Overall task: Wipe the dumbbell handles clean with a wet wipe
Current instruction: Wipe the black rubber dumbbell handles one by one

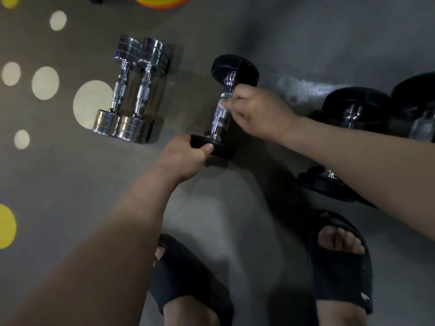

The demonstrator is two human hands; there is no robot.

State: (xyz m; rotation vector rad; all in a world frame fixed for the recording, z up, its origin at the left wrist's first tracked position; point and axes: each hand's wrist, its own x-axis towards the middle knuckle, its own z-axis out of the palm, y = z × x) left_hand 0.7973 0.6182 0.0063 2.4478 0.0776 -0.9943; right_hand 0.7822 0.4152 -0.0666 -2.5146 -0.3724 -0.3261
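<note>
obs: black dumbbell lies on the grey floor, roughly centre of view, its axis running away from the person and leaning slightly right. left hand is clamped on the near rubber head, thumb on top of the rim and fingers wrapped under it. right hand comes in from the right with fingertips bunched and closed against the upper part of the knurled handle, pinching a pale scrap there that reads as the wet wipe (blurred, so the identification is tentative). handling judgement: solid metal bar with rubber-coated heads, so heavy and fully rigid, with no risk of damage from squeezing. round heads mean it should roll freely unless pinned, so the hold on the near head looks like the right anchor. the knurling should grip and drag the wipe, while the smooth chrome collars at either end of the bar are likely slick when wet. best purchase for wiping is around the bar, not on the heads. nearby: two chrome dumbbells lie side by side, touching, to the left, and more black dumbbells sit to the right, partly hidden behind the right forearm.
</note>
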